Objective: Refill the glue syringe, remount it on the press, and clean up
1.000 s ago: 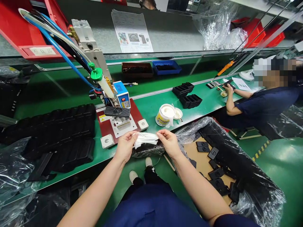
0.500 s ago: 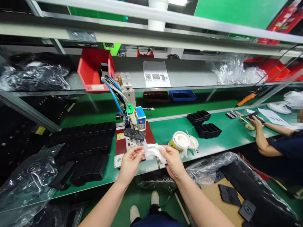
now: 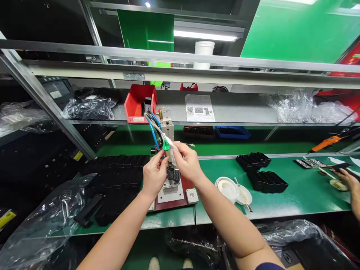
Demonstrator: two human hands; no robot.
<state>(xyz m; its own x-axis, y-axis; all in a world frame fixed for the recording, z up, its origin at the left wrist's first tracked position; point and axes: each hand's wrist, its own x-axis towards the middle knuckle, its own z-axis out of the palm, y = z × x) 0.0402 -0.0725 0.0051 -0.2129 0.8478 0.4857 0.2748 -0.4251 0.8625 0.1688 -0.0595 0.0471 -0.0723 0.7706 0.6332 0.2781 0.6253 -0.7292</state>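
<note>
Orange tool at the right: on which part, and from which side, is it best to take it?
Probably around the thick middle of the orange tool, from the front of the green table: it slants, thin tip pointing down and leftward, so this part seems easiest to wrap.

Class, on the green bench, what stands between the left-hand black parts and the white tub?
The head view shows the machine on its dark red base, a white button box at the front right corner.
</note>
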